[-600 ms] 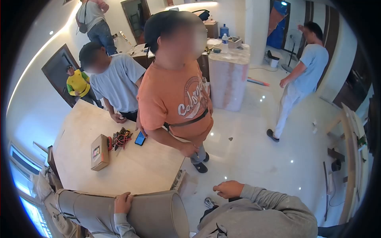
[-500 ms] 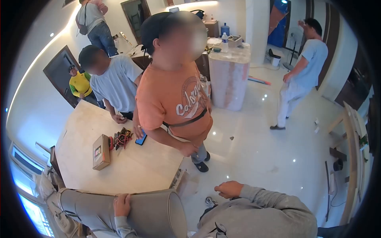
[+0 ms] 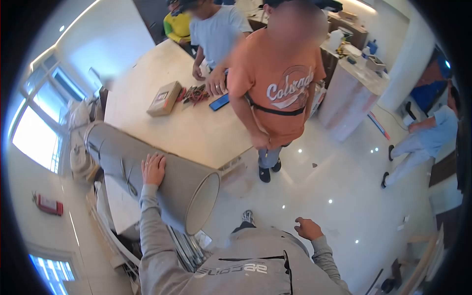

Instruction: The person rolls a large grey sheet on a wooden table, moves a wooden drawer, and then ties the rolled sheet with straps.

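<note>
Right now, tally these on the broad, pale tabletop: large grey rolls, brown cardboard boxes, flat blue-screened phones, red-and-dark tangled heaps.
Large grey roll: 1
Brown cardboard box: 1
Flat blue-screened phone: 1
Red-and-dark tangled heap: 1 (its separate pieces can't be counted)
Total: 4

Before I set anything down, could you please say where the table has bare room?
Bare tabletop lies between the gray roll and the box and phone, and beyond the box. It is crowded around the tangled leads, with a co-worker's hand near the phone.
</note>
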`<act>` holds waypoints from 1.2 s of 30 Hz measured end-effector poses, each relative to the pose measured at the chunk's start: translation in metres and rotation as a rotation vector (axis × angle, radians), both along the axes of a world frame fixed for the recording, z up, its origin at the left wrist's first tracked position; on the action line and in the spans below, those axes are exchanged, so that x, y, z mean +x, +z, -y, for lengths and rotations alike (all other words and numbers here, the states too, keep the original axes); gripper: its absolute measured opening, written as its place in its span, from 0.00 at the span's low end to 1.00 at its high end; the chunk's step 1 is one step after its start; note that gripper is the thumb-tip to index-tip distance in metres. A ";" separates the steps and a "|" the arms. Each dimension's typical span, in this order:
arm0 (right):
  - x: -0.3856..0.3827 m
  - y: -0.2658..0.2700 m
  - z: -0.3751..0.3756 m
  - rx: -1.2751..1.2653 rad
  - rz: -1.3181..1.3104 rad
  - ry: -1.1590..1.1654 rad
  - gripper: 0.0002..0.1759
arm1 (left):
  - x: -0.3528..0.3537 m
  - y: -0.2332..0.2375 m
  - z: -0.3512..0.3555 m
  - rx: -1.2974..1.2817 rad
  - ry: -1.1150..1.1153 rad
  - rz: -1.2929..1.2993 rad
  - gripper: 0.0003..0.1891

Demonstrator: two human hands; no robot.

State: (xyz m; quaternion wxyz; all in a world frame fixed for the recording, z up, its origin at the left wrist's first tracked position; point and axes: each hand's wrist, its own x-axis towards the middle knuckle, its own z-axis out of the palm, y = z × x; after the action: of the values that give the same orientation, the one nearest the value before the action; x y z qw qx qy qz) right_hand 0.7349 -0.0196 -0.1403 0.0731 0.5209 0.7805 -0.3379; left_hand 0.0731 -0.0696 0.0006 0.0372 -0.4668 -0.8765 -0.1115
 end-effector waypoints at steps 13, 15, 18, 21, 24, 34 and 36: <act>0.017 -0.020 0.004 -0.139 0.052 0.196 0.23 | 0.088 -0.001 0.061 0.177 0.078 -0.031 0.26; 0.006 -0.028 -0.006 -0.108 0.062 0.278 0.22 | 0.089 -0.004 0.058 0.195 0.090 -0.047 0.27; -0.015 -0.037 -0.013 -0.025 -0.029 0.414 0.22 | 0.088 -0.003 0.054 0.213 0.095 -0.061 0.27; -0.041 -0.037 -0.010 0.009 -0.114 0.482 0.21 | 0.089 -0.002 0.053 0.216 0.096 -0.050 0.27; -0.061 -0.035 -0.008 -0.030 -0.205 0.470 0.22 | 0.091 -0.002 0.053 0.217 0.097 -0.059 0.27; -0.157 0.028 -0.072 -0.054 -0.314 0.423 0.20 | 0.099 0.003 0.052 0.288 0.066 -0.046 0.26; -0.203 0.065 -0.085 0.048 -0.431 0.362 0.18 | 0.098 0.004 0.053 0.291 0.054 -0.043 0.27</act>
State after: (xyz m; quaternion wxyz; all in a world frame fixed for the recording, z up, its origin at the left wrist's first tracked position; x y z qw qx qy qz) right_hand 0.5320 0.0656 -0.0753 -0.0478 0.2909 0.8661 -0.4036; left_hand 0.1715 -0.1225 0.0041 0.1261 -0.4350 -0.8623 -0.2264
